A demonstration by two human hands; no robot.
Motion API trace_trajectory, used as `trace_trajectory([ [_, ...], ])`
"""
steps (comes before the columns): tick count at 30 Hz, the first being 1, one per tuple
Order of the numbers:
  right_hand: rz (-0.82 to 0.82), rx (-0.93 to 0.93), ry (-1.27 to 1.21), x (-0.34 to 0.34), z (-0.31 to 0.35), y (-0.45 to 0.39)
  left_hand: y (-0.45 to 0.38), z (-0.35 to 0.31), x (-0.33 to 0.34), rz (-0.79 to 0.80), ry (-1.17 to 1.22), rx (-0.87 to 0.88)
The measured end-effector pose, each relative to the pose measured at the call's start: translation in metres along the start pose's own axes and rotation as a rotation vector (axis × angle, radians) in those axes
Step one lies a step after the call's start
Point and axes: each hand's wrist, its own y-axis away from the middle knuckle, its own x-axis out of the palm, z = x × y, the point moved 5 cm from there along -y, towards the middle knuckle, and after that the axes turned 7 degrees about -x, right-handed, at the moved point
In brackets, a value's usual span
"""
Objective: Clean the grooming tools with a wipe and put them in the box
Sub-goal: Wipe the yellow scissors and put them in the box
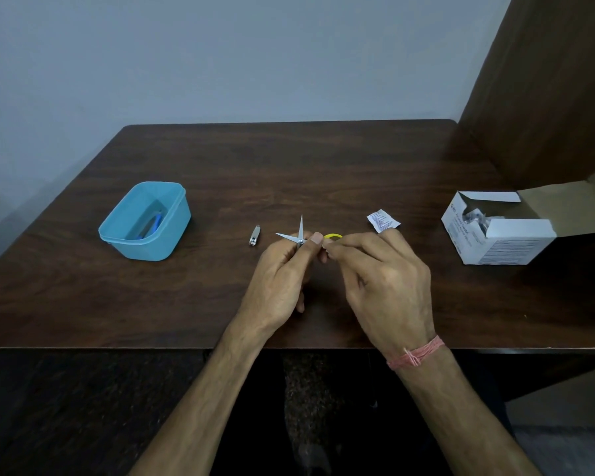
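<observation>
We hold the scissors (298, 237) above the desk (323, 159), mid-front: left hand (282, 269) fingers pinched at the pivot, right hand (382, 273) curled on the yellow handle. Light, stiff, sharp, so grip handles. Blades splayed, pointing away and left. Wipe probably hidden.

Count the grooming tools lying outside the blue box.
2: the nail clipper on the table, and the scissors gripped in both hands. More tools lie inside the blue box, partly hidden.
</observation>
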Motion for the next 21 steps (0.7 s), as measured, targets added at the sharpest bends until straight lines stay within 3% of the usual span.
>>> trace_trajectory([
  [10,-0.002,0.125,0.0,-0.001,0.0,0.007,0.001,-0.002,0.001,-0.001,0.032,-0.016],
  [21,0.04,0.043,0.021,-0.006,0.004,0.005,-0.003,0.002,0.002,0.006,0.063,-0.027],
])
